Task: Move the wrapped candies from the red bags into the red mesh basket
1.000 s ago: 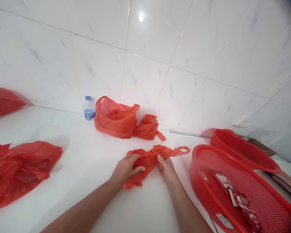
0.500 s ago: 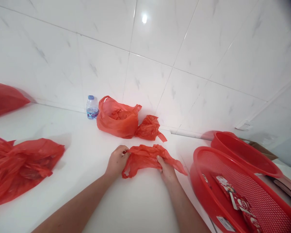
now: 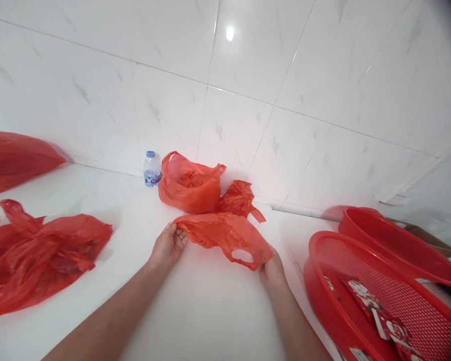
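Between my two hands a thin red plastic bag [image 3: 225, 233] is stretched out sideways above the white table. My left hand [image 3: 168, 245] pinches its left end between thumb and fingers. Its right end, beside a handle hole, is gripped by my right hand [image 3: 273, 271], whose fingertips are partly hidden behind the plastic. Just beyond the held bag stands an open red plastic bag [image 3: 191, 188] with crumpled red plastic inside. A small crumpled red bag [image 3: 237, 198] lies against its right side.
A water bottle [image 3: 151, 170] stands by the tiled wall. At left lie a knotted, filled red bag [image 3: 48, 255] and another red bag [image 3: 18, 160]. Two red plastic baskets [image 3: 315, 250] are at right, the nearer holding red printed packets [image 3: 394, 328].
My hands have moved apart, and the bunched bag is now spread wide between them. Its handle hole has shifted from the left end to the right. The view has turned slightly left.
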The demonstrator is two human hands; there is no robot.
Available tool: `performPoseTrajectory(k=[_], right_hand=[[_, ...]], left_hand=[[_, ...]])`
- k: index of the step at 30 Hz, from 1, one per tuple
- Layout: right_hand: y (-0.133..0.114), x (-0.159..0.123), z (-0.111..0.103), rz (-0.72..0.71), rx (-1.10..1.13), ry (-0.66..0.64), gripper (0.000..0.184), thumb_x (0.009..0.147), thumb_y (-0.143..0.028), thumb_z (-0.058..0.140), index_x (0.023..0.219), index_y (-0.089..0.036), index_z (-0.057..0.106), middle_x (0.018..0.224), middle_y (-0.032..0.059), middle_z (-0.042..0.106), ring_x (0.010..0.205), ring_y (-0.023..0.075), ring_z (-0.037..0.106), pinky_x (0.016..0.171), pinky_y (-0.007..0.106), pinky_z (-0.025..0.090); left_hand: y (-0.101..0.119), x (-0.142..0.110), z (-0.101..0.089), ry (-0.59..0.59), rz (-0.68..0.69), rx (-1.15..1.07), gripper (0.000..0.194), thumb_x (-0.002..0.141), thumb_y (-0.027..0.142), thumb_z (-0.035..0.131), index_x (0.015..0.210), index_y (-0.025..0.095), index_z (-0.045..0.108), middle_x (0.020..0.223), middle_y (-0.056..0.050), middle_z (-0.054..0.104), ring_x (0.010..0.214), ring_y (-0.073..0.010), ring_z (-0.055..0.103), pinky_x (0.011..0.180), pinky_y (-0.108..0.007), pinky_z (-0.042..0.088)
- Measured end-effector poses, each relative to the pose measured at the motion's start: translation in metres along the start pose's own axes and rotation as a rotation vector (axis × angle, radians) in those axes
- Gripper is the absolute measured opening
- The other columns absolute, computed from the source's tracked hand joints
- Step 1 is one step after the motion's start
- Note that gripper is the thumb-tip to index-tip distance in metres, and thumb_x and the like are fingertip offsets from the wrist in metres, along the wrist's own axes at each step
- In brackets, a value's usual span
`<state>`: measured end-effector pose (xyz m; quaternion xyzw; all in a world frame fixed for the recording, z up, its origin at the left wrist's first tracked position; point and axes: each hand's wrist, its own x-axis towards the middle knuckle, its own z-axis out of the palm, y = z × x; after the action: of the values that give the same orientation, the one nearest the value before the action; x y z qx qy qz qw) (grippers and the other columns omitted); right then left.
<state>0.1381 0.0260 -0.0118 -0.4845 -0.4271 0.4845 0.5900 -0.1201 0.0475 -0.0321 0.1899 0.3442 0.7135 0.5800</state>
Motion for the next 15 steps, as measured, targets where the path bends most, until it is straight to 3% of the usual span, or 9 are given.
performPoseTrajectory(k=[2,4,6,7,10,12,15], right_hand=[[0.011,0.002,-0.004,0.051,-0.043,-0.004,0.016,0.068,-0.031,0.061,0.076,-0.016,0.06,0.065,0.0005,0.062,0.055,0.013,0.056,0.05,0.025,0.046],[0.022,0.003,-0.006,-0.011,-0.21,0.029,0.02,0.072,-0.031,0.058,0.087,-0.018,0.058,0.065,-0.0012,0.06,0.053,0.0127,0.055,0.049,0.024,0.045],[0.028,-0.001,-0.005,-0.223,-0.456,0.116,0.035,0.078,-0.036,0.054,0.109,-0.02,0.054,0.081,0.0034,0.064,0.067,0.0181,0.062,0.058,0.029,0.051],[0.029,-0.004,-0.004,-0.334,-0.551,0.166,0.043,0.08,-0.038,0.054,0.119,-0.021,0.05,0.097,0.0074,0.064,0.084,0.0222,0.063,0.068,0.034,0.052],[0.026,-0.018,0.003,-0.64,-0.788,0.247,0.051,0.082,-0.035,0.055,0.13,-0.022,0.043,0.139,0.0142,0.04,0.129,0.0316,0.038,0.098,0.048,0.039],[0.025,-0.026,0.008,-0.854,-1.001,0.215,0.048,0.085,-0.027,0.053,0.131,-0.022,0.043,0.149,0.0139,0.026,0.137,0.033,0.024,0.105,0.055,0.027],[0.027,-0.032,0.012,-1.028,-1.244,0.11,0.044,0.086,-0.021,0.052,0.129,-0.024,0.047,0.147,0.0144,0.03,0.135,0.0336,0.029,0.105,0.059,0.023]], left_hand=[[0.001,0.0,0.0,-0.026,-0.009,-0.051,0.017,0.088,0.014,0.038,0.078,0.018,0.051,0.065,-0.001,0.06,0.057,-0.0124,0.062,0.058,-0.026,0.054],[0.001,0.0,0.0,-0.049,-0.013,-0.079,0.018,0.089,0.015,0.039,0.077,0.017,0.053,0.065,-0.001,0.061,0.058,-0.0126,0.062,0.06,-0.026,0.054],[0.001,-0.002,0.001,-0.069,-0.011,-0.087,0.017,0.089,0.017,0.043,0.078,0.017,0.055,0.065,0.0,0.062,0.059,-0.0123,0.062,0.061,-0.025,0.054],[0.001,-0.003,0.001,-0.081,-0.009,-0.087,0.014,0.088,0.018,0.046,0.079,0.016,0.056,0.067,0.0,0.063,0.06,-0.0122,0.063,0.061,-0.024,0.053],[0.001,-0.01,0.004,-0.135,-0.01,-0.071,0.008,0.084,0.024,0.059,0.087,0.016,0.06,0.081,-0.003,0.069,0.071,-0.0148,0.065,0.066,-0.025,0.054],[0.002,-0.015,0.008,-0.177,-0.024,-0.056,0.016,0.08,0.027,0.066,0.09,0.015,0.061,0.086,-0.005,0.069,0.076,-0.0173,0.066,0.068,-0.027,0.053],[0.002,-0.025,0.015,-0.291,-0.021,0.053,0.023,0.076,0.029,0.071,0.093,0.016,0.062,0.088,-0.006,0.069,0.076,-0.0179,0.065,0.07,-0.028,0.052]])
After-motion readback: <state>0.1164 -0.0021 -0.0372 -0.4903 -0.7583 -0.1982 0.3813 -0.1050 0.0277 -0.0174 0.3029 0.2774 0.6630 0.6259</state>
